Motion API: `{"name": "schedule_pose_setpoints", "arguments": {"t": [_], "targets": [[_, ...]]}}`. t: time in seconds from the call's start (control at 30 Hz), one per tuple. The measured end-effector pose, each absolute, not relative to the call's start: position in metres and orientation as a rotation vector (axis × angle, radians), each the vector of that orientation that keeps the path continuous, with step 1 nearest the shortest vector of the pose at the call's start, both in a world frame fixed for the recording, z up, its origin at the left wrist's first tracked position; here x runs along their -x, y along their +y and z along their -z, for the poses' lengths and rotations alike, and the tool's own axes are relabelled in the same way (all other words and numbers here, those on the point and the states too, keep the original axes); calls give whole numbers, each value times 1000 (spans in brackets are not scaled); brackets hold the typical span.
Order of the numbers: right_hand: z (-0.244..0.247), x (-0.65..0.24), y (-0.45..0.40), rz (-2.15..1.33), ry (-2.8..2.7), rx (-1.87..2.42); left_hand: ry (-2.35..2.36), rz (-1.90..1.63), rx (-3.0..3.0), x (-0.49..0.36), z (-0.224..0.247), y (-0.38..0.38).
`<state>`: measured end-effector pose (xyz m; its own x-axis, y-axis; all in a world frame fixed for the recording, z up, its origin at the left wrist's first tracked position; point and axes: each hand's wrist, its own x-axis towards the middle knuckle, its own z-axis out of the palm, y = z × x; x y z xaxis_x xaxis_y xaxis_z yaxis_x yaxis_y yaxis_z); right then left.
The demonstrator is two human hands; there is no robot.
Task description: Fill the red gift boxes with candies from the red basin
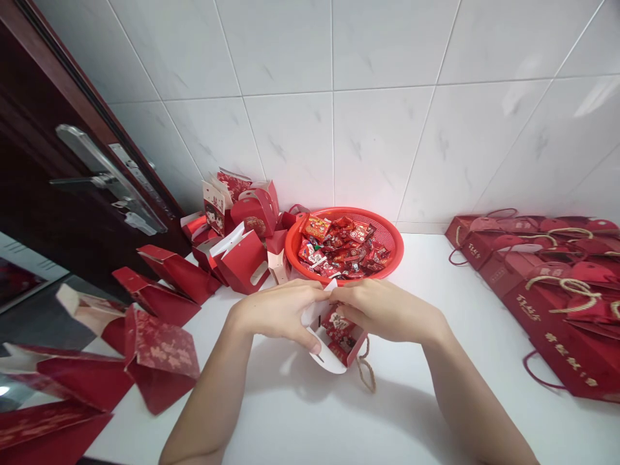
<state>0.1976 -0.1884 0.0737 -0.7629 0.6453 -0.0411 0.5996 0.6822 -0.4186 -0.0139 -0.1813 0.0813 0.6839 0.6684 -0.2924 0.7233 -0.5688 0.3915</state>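
Between my hands stands a small red candy box [357, 341] with its top open and a white inner flap facing me. Red wrapped candies [339, 326] lie inside it, and a twisted rope handle [367, 373] hangs from its right side. My left hand [283, 315] grips the box's left side, with the thumb on the near flap. My right hand [387, 311] reaches over the right side, its curled fingers at the far flap; the fingertips are partly hidden. Just behind the hands sits an orange-red plastic basket [394, 232] holding many wrapped candies.
Open red boxes [242, 258] crowd the left side, and more [162, 361] stand along the near left edge. Flatter red boxes with rope handles [547, 303] fill the right. A tiled wall [290, 142] rises behind the white table [290, 426]; a dark door [43, 129] stands left.
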Motion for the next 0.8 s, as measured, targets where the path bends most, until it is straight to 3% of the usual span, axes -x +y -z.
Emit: {"name": "schedule_pose_setpoints", "arguments": {"t": [0.5, 0.8], "targets": [[-85, -219, -208, -798, -2786, 1001, 931, 32, -2447, 12, -81, -191], [-82, -224, -204, -691, -2715, 1134, 1031, 59, -2396, 10, -77, -180]]}}
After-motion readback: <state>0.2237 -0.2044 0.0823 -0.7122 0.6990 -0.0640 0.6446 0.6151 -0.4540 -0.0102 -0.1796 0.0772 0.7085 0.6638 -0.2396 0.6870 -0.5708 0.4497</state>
